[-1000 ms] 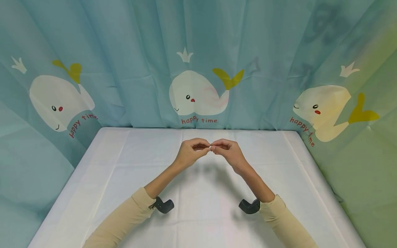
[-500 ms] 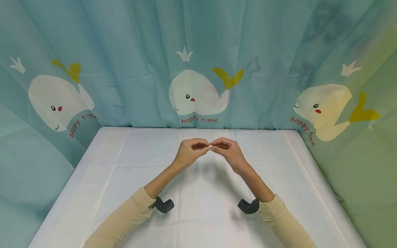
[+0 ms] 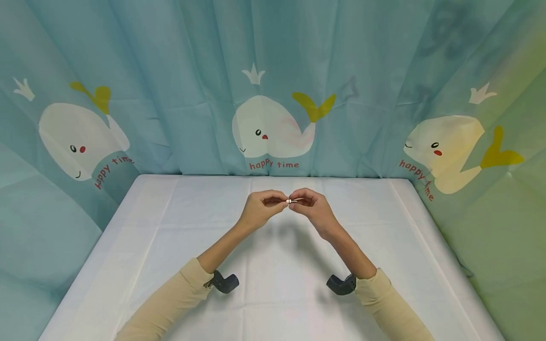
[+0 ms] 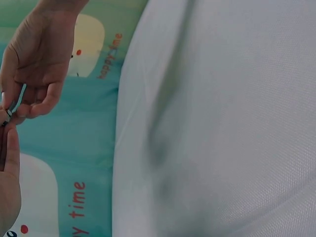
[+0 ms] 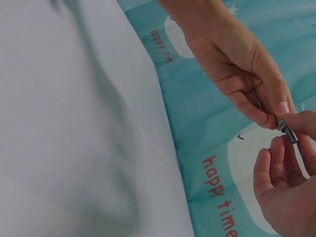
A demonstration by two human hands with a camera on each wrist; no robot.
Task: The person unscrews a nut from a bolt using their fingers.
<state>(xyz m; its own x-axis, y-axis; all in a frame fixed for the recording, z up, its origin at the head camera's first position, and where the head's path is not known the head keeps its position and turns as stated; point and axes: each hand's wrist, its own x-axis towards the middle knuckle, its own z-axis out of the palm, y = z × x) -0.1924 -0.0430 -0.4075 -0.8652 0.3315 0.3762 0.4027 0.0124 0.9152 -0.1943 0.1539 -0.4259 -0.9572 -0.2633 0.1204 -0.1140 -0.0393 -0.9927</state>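
I see both hands up above the white table (image 3: pixel 170 227), close together in the middle. The left hand (image 3: pixel 260 210) and the right hand (image 3: pixel 311 208) both pinch one tiny silver metal piece (image 3: pixel 289 201). It sits right between their fingertips, up in the air, not touching the table.

In the right wrist view, the little metal piece (image 5: pixel 287 131) looks like a short ridged pin. The thumb and first finger of the left hand (image 5: pixel 237 64) are curled tight on one end, and the right hand (image 5: pixel 291 182) holds the other end. In the left wrist view, I see the piece (image 4: pixel 7 114) only at the edge, so I cannot tell its shape there.

Behind the table hangs a blue curtain (image 3: pixel 170 71) with white whales (image 3: pixel 273 128) and the words "happy time". The person wears tan sleeves (image 3: pixel 170 298).
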